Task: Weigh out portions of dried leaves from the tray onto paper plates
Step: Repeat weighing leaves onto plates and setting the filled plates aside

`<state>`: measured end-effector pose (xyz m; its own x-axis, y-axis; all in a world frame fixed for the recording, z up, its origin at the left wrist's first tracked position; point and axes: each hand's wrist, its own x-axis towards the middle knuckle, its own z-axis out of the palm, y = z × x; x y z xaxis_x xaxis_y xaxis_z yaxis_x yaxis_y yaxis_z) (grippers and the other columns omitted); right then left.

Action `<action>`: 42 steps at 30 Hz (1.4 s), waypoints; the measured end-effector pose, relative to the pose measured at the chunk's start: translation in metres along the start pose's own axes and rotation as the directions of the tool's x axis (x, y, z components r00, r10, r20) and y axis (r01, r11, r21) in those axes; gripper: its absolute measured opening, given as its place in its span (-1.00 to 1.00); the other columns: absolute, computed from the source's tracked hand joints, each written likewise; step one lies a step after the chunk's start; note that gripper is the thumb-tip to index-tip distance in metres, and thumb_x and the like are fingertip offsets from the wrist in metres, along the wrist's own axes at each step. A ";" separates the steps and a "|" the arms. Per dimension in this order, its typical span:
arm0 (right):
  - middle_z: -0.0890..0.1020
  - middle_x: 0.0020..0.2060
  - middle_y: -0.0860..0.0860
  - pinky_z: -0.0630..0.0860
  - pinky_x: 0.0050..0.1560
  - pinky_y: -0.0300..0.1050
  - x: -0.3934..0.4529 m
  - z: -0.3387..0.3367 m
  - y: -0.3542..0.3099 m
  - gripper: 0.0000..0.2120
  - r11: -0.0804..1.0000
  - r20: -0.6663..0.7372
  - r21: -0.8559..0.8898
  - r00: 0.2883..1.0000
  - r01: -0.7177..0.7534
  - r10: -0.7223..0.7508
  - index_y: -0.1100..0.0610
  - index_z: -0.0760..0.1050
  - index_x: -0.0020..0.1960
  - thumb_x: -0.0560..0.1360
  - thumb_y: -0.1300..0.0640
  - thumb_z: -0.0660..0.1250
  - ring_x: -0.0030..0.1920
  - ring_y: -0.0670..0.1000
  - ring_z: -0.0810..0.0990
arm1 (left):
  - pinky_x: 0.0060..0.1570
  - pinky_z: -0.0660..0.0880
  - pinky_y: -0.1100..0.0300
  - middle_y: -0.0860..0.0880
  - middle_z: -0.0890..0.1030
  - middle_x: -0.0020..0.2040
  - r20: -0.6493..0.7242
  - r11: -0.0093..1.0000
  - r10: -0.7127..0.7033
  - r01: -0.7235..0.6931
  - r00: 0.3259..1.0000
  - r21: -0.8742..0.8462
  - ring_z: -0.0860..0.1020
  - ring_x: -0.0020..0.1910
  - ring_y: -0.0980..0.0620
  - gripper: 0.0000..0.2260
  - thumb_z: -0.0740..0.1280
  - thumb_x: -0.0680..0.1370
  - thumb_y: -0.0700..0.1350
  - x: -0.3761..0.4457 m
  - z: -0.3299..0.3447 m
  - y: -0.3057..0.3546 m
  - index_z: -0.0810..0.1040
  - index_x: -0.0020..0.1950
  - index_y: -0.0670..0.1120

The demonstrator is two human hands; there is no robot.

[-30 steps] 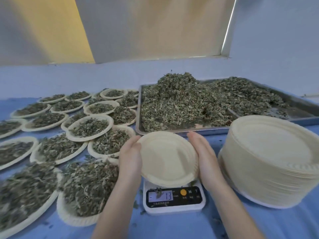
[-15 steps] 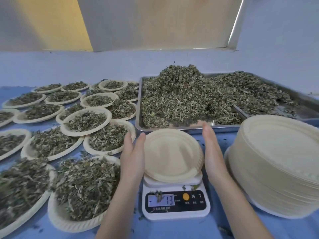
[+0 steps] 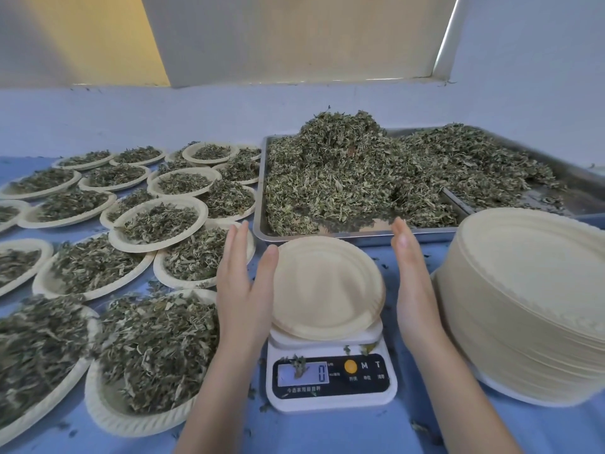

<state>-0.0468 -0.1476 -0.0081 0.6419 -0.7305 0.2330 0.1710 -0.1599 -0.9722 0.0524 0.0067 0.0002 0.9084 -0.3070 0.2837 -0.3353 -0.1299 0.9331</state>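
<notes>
Now both hands have let go of the empty paper plate [image 3: 327,291] resting on the kitchen scale [image 3: 330,371]: left hand [image 3: 244,290] and right hand [image 3: 414,286] flank it, fingers straight. Its display has dropped from 13 to 0, so leaves from the tray [image 3: 360,235] can follow.

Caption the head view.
Open hands flank an empty cream paper plate on a white digital scale reading 0.

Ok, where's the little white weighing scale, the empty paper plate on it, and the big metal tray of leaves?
white digital scale [image 3: 330,385]: head view, front panel by the display.
empty cream paper plate [image 3: 327,286]: head view, plate's bare centre.
silver metal tray [image 3: 357,236]: head view, near rim.
</notes>
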 end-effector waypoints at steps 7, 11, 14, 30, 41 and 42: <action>0.25 0.32 -0.50 0.14 0.23 -0.40 -0.006 0.000 -0.001 -0.39 0.997 0.079 -0.079 0.997 -0.018 0.024 -0.29 0.19 0.43 0.40 -0.36 0.11 0.28 -0.51 0.19 | 0.48 0.06 0.02 0.30 0.15 0.48 -0.003 0.999 -0.033 0.033 0.999 -0.015 0.09 0.44 0.32 -0.56 0.19 0.60 0.10 0.003 0.000 -0.004 0.21 0.47 0.23; 0.19 0.41 -0.40 0.10 0.37 -0.20 -0.007 -0.001 -0.005 -0.32 0.994 0.118 -0.087 0.991 -0.060 0.071 -0.29 0.12 0.47 0.37 -0.37 0.14 0.40 -0.35 0.14 | 0.48 0.07 0.02 0.30 0.16 0.48 0.004 0.999 -0.041 0.042 0.999 -0.015 0.10 0.45 0.30 -0.56 0.20 0.59 0.11 0.003 0.000 -0.003 0.21 0.47 0.25; 0.14 0.44 -0.37 0.08 0.41 -0.15 0.000 0.001 -0.021 -0.27 0.990 0.153 -0.136 0.987 -0.035 0.056 -0.30 0.07 0.48 0.36 -0.45 0.12 0.43 -0.30 0.11 | 0.47 0.07 0.02 0.29 0.14 0.49 0.045 1.000 -0.028 0.027 0.999 0.015 0.08 0.46 0.27 -0.55 0.20 0.58 0.13 0.011 -0.002 0.006 0.22 0.46 0.26; 0.02 0.52 0.11 0.26 0.36 0.17 0.198 0.075 0.008 -0.29 0.439 0.017 -0.880 0.913 -0.180 0.409 0.00 0.03 0.54 0.50 -0.11 0.27 0.45 0.27 0.13 | 0.04 0.51 0.03 -0.21 0.30 0.45 0.445 0.747 -0.288 -0.092 0.848 0.659 0.56 0.04 -0.10 -0.44 0.11 0.54 -0.26 0.182 0.062 0.015 0.10 0.55 -0.11; 0.32 0.44 0.07 0.52 0.12 -0.01 0.230 0.104 -0.003 -0.56 0.423 0.415 -0.884 0.748 0.198 0.518 -0.01 0.35 0.43 0.56 0.01 0.23 0.24 0.15 0.46 | -0.14 0.56 0.16 -0.10 0.46 -0.08 0.550 0.705 -0.461 -0.089 0.697 0.704 0.47 -0.24 0.03 -0.61 0.06 0.56 -0.37 0.233 0.078 -0.001 0.33 0.38 -0.29; 0.29 0.45 0.08 0.57 -0.04 -0.04 0.226 0.101 -0.011 -0.53 0.464 0.412 -0.877 0.695 0.126 0.589 -0.05 0.32 0.44 0.54 -0.01 0.28 0.15 0.14 0.49 | -0.12 0.61 0.07 -0.18 0.48 0.00 0.564 0.708 -0.485 -0.078 0.669 0.702 0.53 -0.21 -0.04 -0.62 0.05 0.55 -0.37 0.235 0.075 0.002 0.32 0.38 -0.30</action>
<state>0.1720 -0.2444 0.0577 0.8548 -0.3288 -0.4016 -0.4952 -0.7484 -0.4412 0.2462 -0.1363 0.0522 0.6295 -0.6738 -0.3870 -0.4833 -0.7295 0.4839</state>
